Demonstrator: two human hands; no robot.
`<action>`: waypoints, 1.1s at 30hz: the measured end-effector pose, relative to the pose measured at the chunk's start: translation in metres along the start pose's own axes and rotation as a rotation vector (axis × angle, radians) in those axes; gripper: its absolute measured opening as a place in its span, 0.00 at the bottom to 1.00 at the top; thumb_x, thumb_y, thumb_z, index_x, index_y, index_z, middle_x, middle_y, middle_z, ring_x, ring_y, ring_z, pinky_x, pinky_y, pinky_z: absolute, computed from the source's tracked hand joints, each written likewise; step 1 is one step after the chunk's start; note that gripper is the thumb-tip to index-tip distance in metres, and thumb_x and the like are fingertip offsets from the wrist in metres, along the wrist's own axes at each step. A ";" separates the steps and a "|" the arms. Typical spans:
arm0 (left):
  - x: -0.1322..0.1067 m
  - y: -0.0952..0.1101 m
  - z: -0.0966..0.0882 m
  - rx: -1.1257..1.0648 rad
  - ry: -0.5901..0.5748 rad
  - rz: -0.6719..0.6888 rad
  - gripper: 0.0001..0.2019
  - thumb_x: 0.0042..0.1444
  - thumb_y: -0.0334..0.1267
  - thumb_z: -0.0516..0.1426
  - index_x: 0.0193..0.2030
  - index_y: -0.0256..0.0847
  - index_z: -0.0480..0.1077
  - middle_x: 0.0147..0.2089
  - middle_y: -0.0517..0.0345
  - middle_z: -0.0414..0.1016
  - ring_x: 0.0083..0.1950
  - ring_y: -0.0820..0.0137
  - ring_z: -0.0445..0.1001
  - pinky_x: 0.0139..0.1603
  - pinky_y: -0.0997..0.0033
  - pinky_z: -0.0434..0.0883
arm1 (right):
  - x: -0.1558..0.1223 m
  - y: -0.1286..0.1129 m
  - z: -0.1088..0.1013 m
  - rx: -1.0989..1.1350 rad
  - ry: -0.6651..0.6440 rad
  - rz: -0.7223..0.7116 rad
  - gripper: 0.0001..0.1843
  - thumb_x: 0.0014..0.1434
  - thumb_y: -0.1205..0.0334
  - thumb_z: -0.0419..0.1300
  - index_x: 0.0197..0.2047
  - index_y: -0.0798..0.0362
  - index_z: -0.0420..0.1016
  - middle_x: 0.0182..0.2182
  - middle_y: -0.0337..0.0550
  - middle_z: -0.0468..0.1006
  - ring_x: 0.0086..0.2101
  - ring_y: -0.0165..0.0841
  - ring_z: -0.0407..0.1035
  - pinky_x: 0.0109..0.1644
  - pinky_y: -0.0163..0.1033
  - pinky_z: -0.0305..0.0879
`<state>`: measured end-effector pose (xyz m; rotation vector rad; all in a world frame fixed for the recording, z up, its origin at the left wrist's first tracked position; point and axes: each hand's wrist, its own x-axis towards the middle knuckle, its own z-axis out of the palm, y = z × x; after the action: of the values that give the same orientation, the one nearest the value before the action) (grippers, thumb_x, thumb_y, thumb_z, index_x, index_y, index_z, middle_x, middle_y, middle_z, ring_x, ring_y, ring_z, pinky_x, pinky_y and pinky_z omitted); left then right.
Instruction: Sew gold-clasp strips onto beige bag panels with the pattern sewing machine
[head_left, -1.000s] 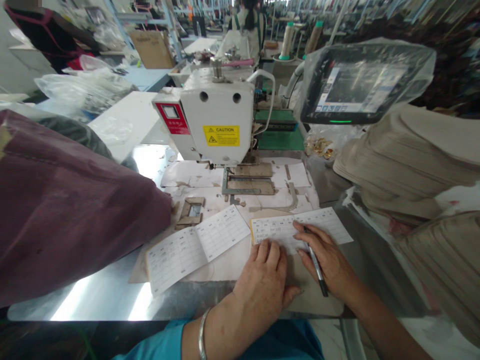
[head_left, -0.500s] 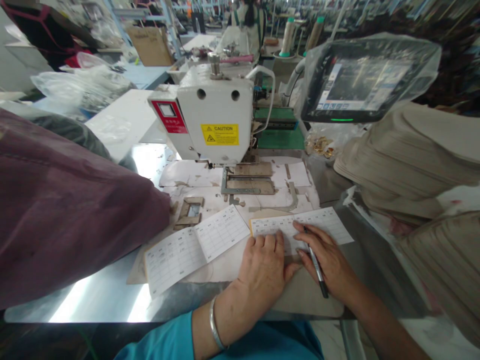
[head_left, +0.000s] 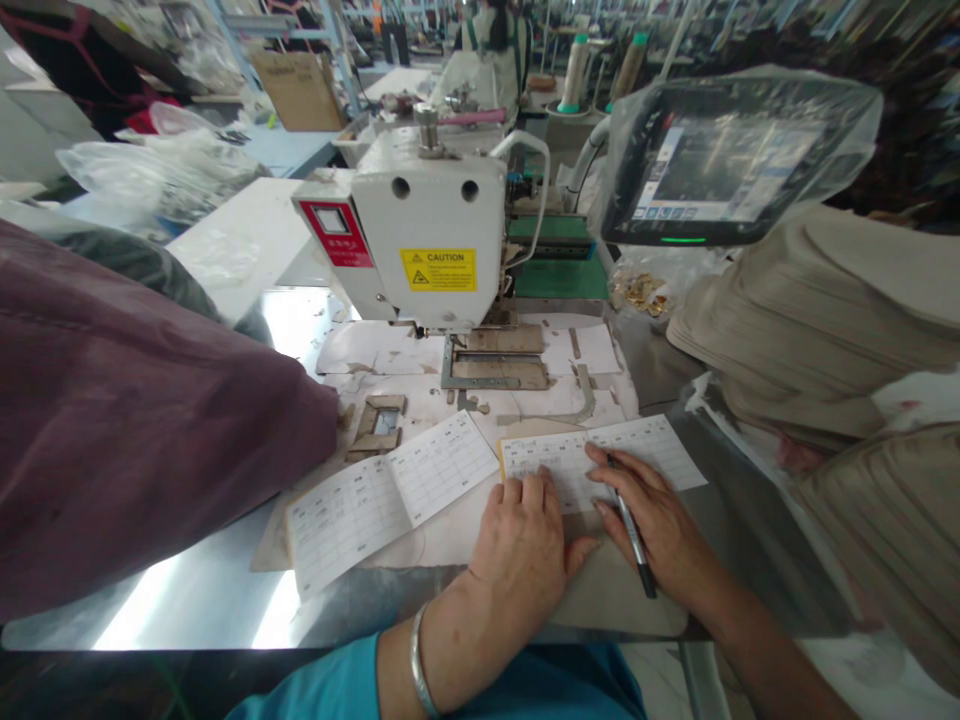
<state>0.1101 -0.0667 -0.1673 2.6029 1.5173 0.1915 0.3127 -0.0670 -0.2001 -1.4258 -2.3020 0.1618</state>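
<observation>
My left hand rests on the lower left part of a ruled paper form, fingers bent a little and thumb held apart; nothing is gripped in it. A black-and-silver pen lies in my right hand, its dark end pointing down toward me. The fingertips of that hand touch the same form, which bears some handwriting. To the left an open booklet with printed grids lies spread across the white work plate. A piece of beige fabric is under my hands.
A white sewing machine with a clamp frame stands ahead. Its plastic-wrapped screen is at the upper right. Stacked beige pieces are on the right. Maroon fabric bulks on the left. Other people are farther back.
My left hand has slid slightly left and down along the form, uncovering more of its writing. The right hand and pen stay nearly where they were.
</observation>
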 end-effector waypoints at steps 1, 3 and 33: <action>0.000 0.000 0.000 -0.006 -0.006 -0.002 0.35 0.59 0.57 0.57 0.59 0.23 0.67 0.46 0.40 0.72 0.45 0.55 0.70 0.45 0.56 0.72 | 0.000 0.000 0.000 -0.002 -0.004 0.000 0.15 0.63 0.68 0.55 0.54 0.49 0.65 0.61 0.50 0.70 0.59 0.42 0.63 0.59 0.54 0.69; 0.001 -0.001 -0.001 -0.027 -0.027 -0.006 0.35 0.59 0.56 0.57 0.60 0.24 0.67 0.47 0.41 0.72 0.46 0.55 0.71 0.46 0.55 0.72 | 0.000 0.000 0.000 -0.006 -0.010 -0.002 0.16 0.63 0.68 0.55 0.54 0.49 0.65 0.61 0.50 0.69 0.59 0.42 0.62 0.59 0.54 0.69; 0.005 0.001 -0.003 -0.029 -0.043 -0.008 0.31 0.62 0.53 0.56 0.64 0.31 0.63 0.47 0.45 0.74 0.45 0.56 0.72 0.47 0.54 0.71 | 0.001 0.000 0.000 0.012 0.007 0.005 0.16 0.62 0.68 0.55 0.54 0.49 0.66 0.61 0.49 0.70 0.59 0.42 0.63 0.59 0.54 0.69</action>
<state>0.1127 -0.0624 -0.1638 2.5611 1.4985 0.1545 0.3121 -0.0666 -0.1996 -1.4237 -2.2885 0.1721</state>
